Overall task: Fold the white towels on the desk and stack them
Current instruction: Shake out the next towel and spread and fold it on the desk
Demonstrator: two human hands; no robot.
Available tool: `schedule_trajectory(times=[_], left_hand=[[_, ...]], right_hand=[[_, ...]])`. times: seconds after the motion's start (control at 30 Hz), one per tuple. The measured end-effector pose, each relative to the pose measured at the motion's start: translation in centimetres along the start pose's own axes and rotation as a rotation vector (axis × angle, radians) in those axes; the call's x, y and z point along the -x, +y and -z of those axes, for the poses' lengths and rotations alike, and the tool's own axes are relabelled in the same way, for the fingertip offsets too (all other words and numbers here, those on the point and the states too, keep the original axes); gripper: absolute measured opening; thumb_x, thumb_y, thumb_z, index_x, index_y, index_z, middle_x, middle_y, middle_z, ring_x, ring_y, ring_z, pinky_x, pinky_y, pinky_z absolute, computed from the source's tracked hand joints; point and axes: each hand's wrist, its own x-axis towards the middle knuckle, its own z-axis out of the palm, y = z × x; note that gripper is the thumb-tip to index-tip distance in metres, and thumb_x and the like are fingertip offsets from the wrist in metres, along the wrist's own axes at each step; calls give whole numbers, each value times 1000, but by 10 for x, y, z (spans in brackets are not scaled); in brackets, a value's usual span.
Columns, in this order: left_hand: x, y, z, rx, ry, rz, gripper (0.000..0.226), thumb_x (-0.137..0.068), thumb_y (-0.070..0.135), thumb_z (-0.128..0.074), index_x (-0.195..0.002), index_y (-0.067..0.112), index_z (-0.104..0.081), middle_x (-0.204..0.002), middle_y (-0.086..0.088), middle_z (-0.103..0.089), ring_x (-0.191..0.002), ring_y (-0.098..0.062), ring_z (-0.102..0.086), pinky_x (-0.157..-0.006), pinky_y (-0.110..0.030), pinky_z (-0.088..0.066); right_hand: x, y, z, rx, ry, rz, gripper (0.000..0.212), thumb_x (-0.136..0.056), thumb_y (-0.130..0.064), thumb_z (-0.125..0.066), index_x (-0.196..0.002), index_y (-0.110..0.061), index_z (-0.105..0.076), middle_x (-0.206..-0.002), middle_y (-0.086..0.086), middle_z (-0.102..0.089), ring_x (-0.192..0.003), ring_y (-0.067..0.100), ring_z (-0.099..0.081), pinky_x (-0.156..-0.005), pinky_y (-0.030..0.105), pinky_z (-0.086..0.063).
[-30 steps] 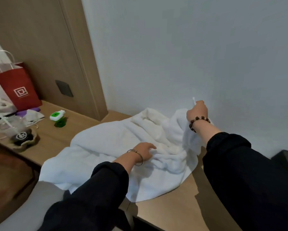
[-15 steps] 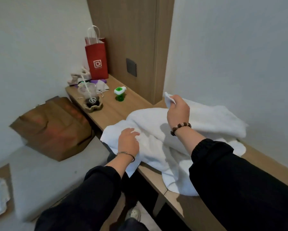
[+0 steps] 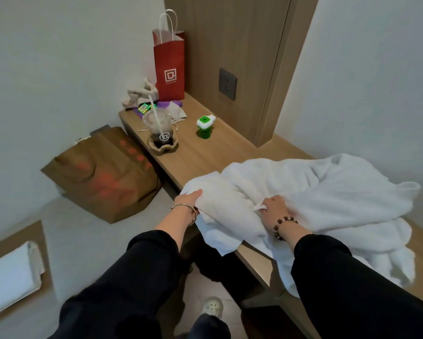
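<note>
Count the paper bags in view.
2. The red paper bag stands at the far end of the desk, by the wood panel. The brown paper bag lies off the desk's left edge, lower down. More could be hidden.

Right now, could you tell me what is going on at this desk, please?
A person is working on a rumpled white towel on the wooden desk. The left hand grips its left edge, and the right hand pinches a corner near the middle. The cloth hangs partly over the desk's front edge; no folded stack shows there.
</note>
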Motion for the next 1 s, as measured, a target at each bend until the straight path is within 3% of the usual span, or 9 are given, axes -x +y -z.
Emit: schedule_trajectory(times=[0.1, 0.17, 0.27, 0.37, 0.5, 0.73, 0.87, 0.93, 1.0], left_hand=[[7, 27, -24, -199, -14, -79, 22, -89, 21, -63, -102, 6, -55, -100, -13, -61, -77, -25, -57, -69, -32, -47], [18, 49, -46, -515, -80, -225, 18, -92, 22, -55, -90, 5, -59, -101, -19, -61, -83, -27, -57, -76, -33, -45], [42, 76, -78, -934, -156, -578, 22, -92, 22, -55, -105, 7, -65, -113, -14, -64, -102, -28, -59, -78, -25, -42], [75, 95, -114, -981, -242, -813, 20, -89, 17, -61, -108, 11, -61, -116, -7, -60, -104, -23, -56, -76, -20, -40], [123, 106, -161, -798, -674, -617, 28, -91, 0, -52, -112, 12, -65, -113, -14, -59, -82, -19, -61, -65, -26, -59], [184, 149, -225, -913, -1090, -678, 30, -84, -17, -50, -108, -4, -63, -79, -3, -66, -67, -3, -65, -70, -14, -53], [194, 157, -245, -1220, -988, -1099, 9, -83, 0, -63, -84, -1, -71, -49, 12, -62, -47, 3, -56, -51, -11, -44], [194, 154, -251, -1384, -845, -1373, 17, -86, 20, -66, -78, 7, -73, -53, 8, -61, -52, -6, -55, -53, -20, -37], [193, 149, -257, -1365, -820, -1498, 21, -85, 28, -68, -82, 9, -74, -72, -2, -64, -70, -16, -57, -62, -25, -35]], right_hand=[[-1, -6, 16, -125, 73, -64, 31, -101, -25, -38, -117, -4, -54, -123, 15, -50, -116, 32, -47, -92, 31, -35], [-1, -6, 34, -324, 214, -122, 30, -101, -29, -38, -86, -7, -52, -92, 9, -53, -98, 32, -52, -74, 28, -34], [0, -7, 72, -478, 393, -148, 43, -98, -29, -42, -59, -13, -35, -62, 2, -42, -67, 25, -44, -53, 30, -25], [10, -4, 111, -641, 520, -150, 47, -94, -33, -48, -53, -16, -33, -53, 1, -37, -53, 20, -38, -51, 28, -29], [24, 1, 155, -830, 676, -179, 50, -89, -33, -56, -51, -22, -26, -53, 0, -25, -54, 18, -25, -53, 28, -23], [55, 4, 238, -642, 882, -10, 49, -89, -24, -59, -53, -18, -27, -53, -2, -21, -50, 11, -18, -41, 23, -14], [65, 11, 250, -661, 945, -24, 39, -88, -19, -59, -56, -13, -37, -55, 1, -27, -54, 14, -23, -43, 23, -17], [69, 17, 246, -680, 956, -21, 36, -88, -17, -61, -56, -11, -46, -54, 2, -34, -52, 13, -29, -43, 19, -23], [76, 21, 242, -710, 965, 10, 34, -87, -15, -62, -55, -13, -52, -53, -1, -42, -52, 9, -36, -46, 14, -28]])
